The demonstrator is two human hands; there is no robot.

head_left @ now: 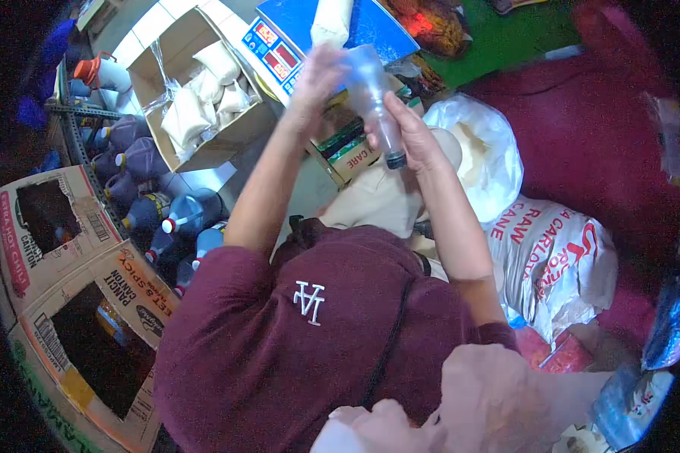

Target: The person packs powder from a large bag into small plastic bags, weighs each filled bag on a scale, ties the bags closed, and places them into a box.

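Observation:
My right hand [415,136] grips a clear plastic bottle [370,90] by its narrow neck. The bottle is tilted, its dark cap low and its wide end up. My left hand [321,79] is beside the bottle's wide end, smeared by motion, so its fingers are unclear. Just beyond it, a filled clear bag of pale contents [332,23] lies on a blue digital scale [378,34] with red lit numbers. Below my right hand, a large open white plastic sack [499,143] holds pale contents.
On the left, a cardboard box [147,83] holds several filled bags. Several capped plastic jugs [193,211] stand below it, near cut-open noodle cartons [102,260]. A printed raw cane sack [555,257] sits at my right. An orange-lidded container [102,73] stands far left.

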